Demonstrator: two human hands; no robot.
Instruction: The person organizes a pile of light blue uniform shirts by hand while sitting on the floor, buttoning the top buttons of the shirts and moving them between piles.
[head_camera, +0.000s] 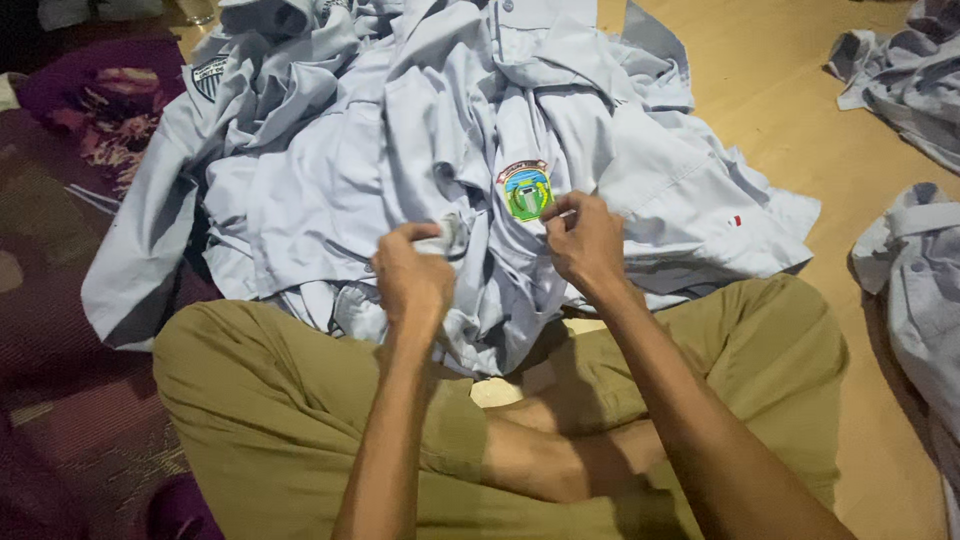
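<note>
The pale blue shirt (560, 150) lies on the pile before the crossed legs; the left hand (412, 278) grips its bunched cloth, the right hand (585, 243) pinches beside its green badge (526, 190).

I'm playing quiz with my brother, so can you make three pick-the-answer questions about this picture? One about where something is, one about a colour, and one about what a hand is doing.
1. Where is the pile of shirts?
A. On the floor in front of the crossed legs
B. Hanging on a wall
C. Inside a box

2. What colour is mostly on the badge?
A. Black
B. Green
C. Pink

3. What is the left hand doing?
A. Lying flat and open
B. Resting on a knee
C. Gripping bunched shirt cloth

Answers: 1 A, the pale blue shirts lie heaped on the floor; 2 B, the patch is mostly green; 3 C, its fingers curl round the cloth, while the right hand pinches fabric beside the badge.
</note>
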